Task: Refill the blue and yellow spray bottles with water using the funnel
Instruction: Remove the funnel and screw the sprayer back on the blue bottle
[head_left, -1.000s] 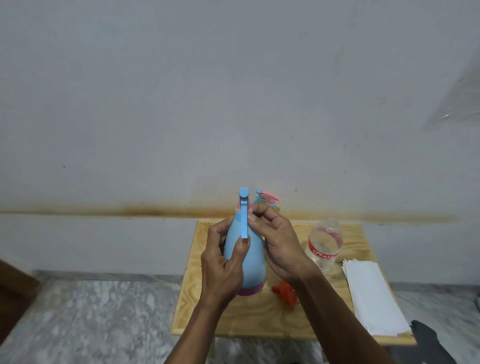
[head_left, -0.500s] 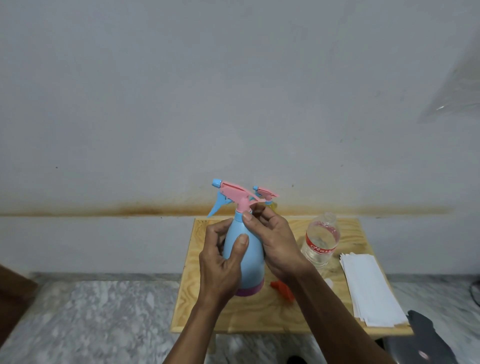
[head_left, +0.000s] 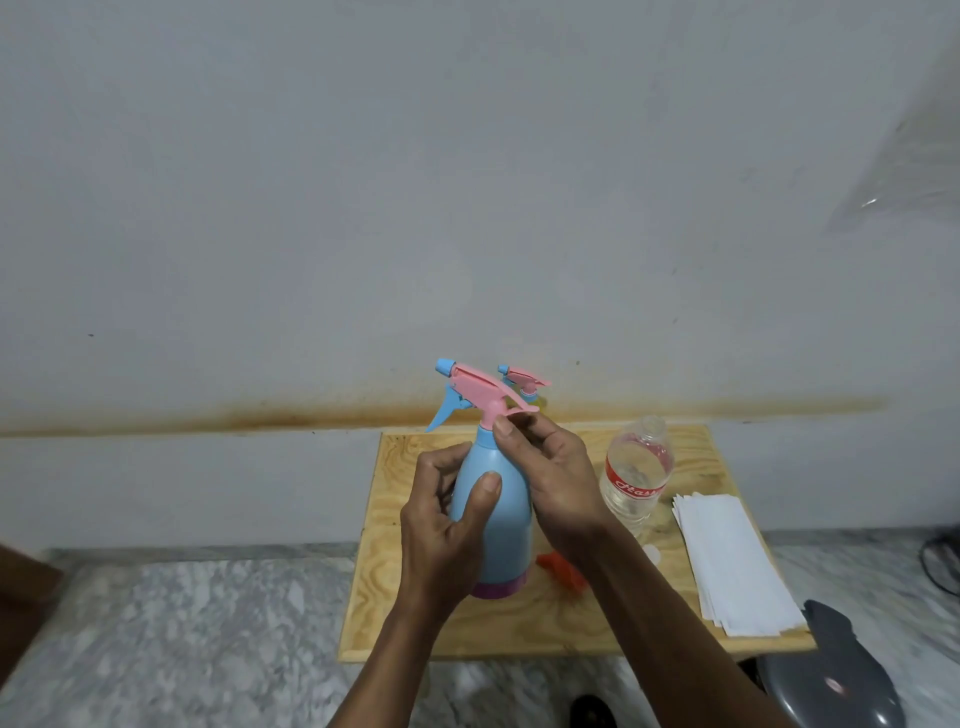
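The blue spray bottle (head_left: 501, 509) stands upright on the small wooden table (head_left: 410, 587), its pink and blue spray head (head_left: 475, 392) pointing left. My left hand (head_left: 449, 530) is wrapped around the bottle's body. My right hand (head_left: 553, 473) pinches the collar just below the spray head. Behind it only the spray head of the yellow bottle (head_left: 524, 382) shows; its body is hidden. The orange funnel (head_left: 563, 569) lies on the table under my right forearm. A clear, uncapped water bottle (head_left: 636, 475) with a red label stands to the right.
A stack of white paper sheets (head_left: 732, 564) lies on the table's right side. A small white cap (head_left: 652, 553) sits by the water bottle. A grey wall rises close behind the table. Marble floor surrounds it, with a dark grey object (head_left: 831, 670) at lower right.
The spray head has turned from facing me to pointing left, twisted by my right hand while my left hand held the bottle still.
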